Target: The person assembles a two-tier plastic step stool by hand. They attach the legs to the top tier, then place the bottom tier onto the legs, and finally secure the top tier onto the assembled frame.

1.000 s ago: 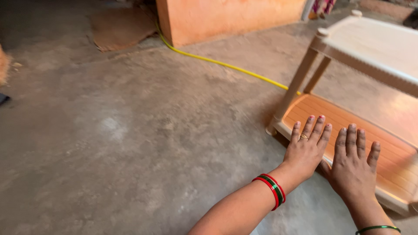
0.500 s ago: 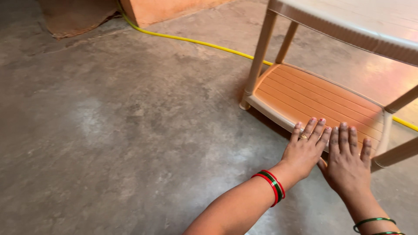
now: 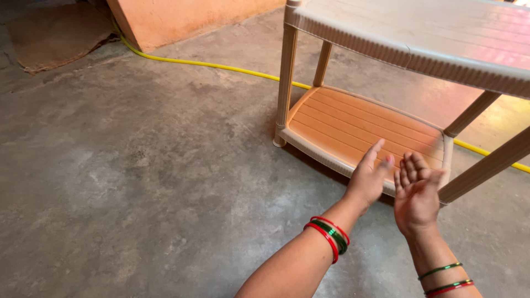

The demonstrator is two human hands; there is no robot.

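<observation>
1. Both arms stretch forward from the lower edge of the view toward the near edge of the lower shelf (image 3: 364, 129) of a beige plastic counter (image 3: 419, 38).
2. The left hand (image 3: 369, 177) is turned on its side, thumb uppermost, fingers straight and held together, pointing at the shelf's near rim. It is spread flat and holds nothing. Its fingertips are blurred, and whether they touch the rim cannot be told.
3. The right hand (image 3: 415, 194) is raised with the palm turned up and toward the camera, fingers loosely curled and slightly apart. It too is unclenched and empty, hanging just in front of the shelf's near right corner, beside the leg (image 3: 486, 165) that slants down to the floor.
4. The two hands sit just beside each other, apart, the left a little farther forward.
5. Red and green bangles (image 3: 330, 236) ring the left wrist; thinner green and red bangles (image 3: 444, 278) ring the right wrist.
6. The slatted orange-tinted shelf sits low between the counter's legs, just above the concrete floor (image 3: 138, 176). The counter top juts out over it at the upper right of the view.
7. A yellow hose (image 3: 221, 66) lies across the floor behind the counter, running from an orange wall base (image 3: 182, 16) at the far left toward the right edge.
</observation>
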